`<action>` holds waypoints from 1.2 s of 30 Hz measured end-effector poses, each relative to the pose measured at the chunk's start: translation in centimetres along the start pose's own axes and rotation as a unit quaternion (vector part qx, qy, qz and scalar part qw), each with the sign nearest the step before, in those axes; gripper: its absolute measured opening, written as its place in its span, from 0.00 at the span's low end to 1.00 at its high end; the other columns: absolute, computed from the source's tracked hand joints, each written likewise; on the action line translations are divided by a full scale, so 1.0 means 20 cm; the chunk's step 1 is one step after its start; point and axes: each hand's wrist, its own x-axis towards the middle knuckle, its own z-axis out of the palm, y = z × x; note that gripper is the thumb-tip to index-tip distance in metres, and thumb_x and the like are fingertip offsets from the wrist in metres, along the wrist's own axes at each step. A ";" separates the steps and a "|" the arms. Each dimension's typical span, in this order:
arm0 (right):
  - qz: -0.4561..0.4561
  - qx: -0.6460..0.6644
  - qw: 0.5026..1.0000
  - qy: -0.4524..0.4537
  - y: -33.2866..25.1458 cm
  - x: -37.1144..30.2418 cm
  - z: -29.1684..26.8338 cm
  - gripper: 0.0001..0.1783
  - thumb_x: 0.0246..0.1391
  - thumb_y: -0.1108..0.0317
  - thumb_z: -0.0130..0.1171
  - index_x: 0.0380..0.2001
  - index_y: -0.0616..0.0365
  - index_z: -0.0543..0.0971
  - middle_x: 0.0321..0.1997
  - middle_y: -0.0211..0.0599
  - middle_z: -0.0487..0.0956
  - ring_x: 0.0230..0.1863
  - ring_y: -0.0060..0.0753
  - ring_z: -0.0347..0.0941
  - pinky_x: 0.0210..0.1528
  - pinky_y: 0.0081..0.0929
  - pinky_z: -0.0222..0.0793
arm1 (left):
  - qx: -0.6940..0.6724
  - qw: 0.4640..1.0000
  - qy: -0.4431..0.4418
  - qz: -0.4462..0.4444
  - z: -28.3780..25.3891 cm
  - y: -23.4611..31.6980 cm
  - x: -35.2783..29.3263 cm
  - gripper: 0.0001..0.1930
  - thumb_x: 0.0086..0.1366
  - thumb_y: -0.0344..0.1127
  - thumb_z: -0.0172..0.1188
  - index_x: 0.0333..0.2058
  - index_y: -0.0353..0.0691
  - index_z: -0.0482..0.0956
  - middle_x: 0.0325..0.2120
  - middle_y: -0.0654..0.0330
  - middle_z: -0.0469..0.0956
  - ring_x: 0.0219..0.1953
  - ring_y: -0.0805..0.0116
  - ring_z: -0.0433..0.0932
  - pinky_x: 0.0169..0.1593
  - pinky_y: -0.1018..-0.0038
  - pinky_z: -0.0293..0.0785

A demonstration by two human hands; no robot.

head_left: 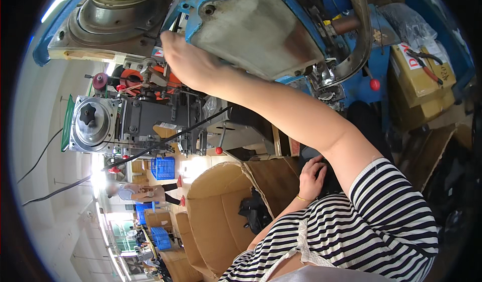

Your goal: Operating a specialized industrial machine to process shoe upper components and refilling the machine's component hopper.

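Note:
My right arm stretches across toward a blue and grey machine (256, 31). At its end my right hand (183, 61) is closed beside the machine's metal parts, fingers curled. Whatever lies in its fingers is hidden behind the hand. A round metal table on a square base (113, 23) sits just beyond it. My left hand (312, 177), with a thin band at the wrist, rests low near my lap on something dark, its fingers loosely bent and apart. I see nothing held in it.
A large open cardboard box (216, 201) with black items (256, 212) stands near my left arm. Another machine (145, 116) and a black cable (165, 140) are at left. Red-handled pliers (429, 66) lie on a carton (419, 81). A person (143, 192) is farther off.

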 end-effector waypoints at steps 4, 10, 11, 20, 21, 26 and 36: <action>-0.067 -0.045 0.989 0.125 -0.08 0.08 0.19 0.07 0.51 0.81 0.53 0.34 0.71 0.68 0.27 0.58 0.78 0.29 0.54 0.80 0.25 0.41 0.76 | 0.021 0.999 0.038 0.019 -0.04 -0.02 -0.02 0.07 0.60 0.28 0.62 0.37 0.31 0.81 0.47 0.48 0.79 0.48 0.48 0.78 0.52 0.63 0.74; 0.093 0.069 0.993 0.036 -0.01 0.04 -0.09 0.05 0.62 0.71 0.52 0.39 0.58 0.76 0.23 0.48 0.80 0.26 0.54 0.80 0.26 0.48 0.74 | 0.042 0.998 0.016 0.046 0.04 -0.10 -0.07 0.07 0.61 0.30 0.64 0.36 0.33 0.79 0.50 0.51 0.78 0.47 0.51 0.78 0.53 0.62 0.74; 0.100 0.039 0.994 -0.005 0.03 0.04 -0.17 0.04 0.62 0.71 0.53 0.38 0.58 0.75 0.26 0.49 0.81 0.29 0.54 0.81 0.27 0.47 0.74 | 0.053 0.998 -0.004 0.038 0.05 -0.08 -0.06 0.07 0.61 0.30 0.63 0.35 0.33 0.80 0.50 0.51 0.79 0.47 0.51 0.78 0.53 0.63 0.74; 0.086 0.056 0.994 -0.032 -0.18 0.15 -0.04 0.05 0.55 0.75 0.51 0.35 0.63 0.71 0.26 0.52 0.80 0.30 0.56 0.80 0.29 0.47 0.76 | 0.045 0.998 0.044 0.025 -0.07 -0.04 -0.11 0.07 0.61 0.29 0.62 0.36 0.32 0.81 0.49 0.50 0.79 0.48 0.50 0.77 0.52 0.62 0.73; 0.090 0.058 0.992 -0.063 -0.15 0.16 -0.06 0.05 0.57 0.75 0.48 0.34 0.67 0.69 0.29 0.56 0.79 0.33 0.57 0.80 0.31 0.46 0.77 | 0.045 0.998 0.037 0.028 -0.06 -0.04 -0.09 0.07 0.61 0.29 0.62 0.36 0.32 0.81 0.49 0.50 0.79 0.49 0.50 0.77 0.52 0.62 0.73; 0.055 0.058 0.996 -0.039 -0.12 0.06 -0.14 0.05 0.55 0.76 0.50 0.33 0.68 0.69 0.29 0.56 0.79 0.33 0.55 0.81 0.31 0.44 0.78 | 0.044 0.998 0.036 0.025 -0.04 -0.02 -0.09 0.07 0.61 0.29 0.62 0.37 0.32 0.81 0.50 0.50 0.79 0.49 0.51 0.77 0.53 0.63 0.73; 0.047 0.048 0.996 -0.050 -0.14 0.07 -0.15 0.07 0.53 0.78 0.52 0.35 0.71 0.69 0.28 0.57 0.79 0.33 0.52 0.82 0.28 0.39 0.79 | 0.043 0.998 0.035 0.019 -0.05 0.00 -0.09 0.07 0.61 0.29 0.62 0.36 0.32 0.82 0.49 0.51 0.79 0.49 0.52 0.78 0.53 0.65 0.73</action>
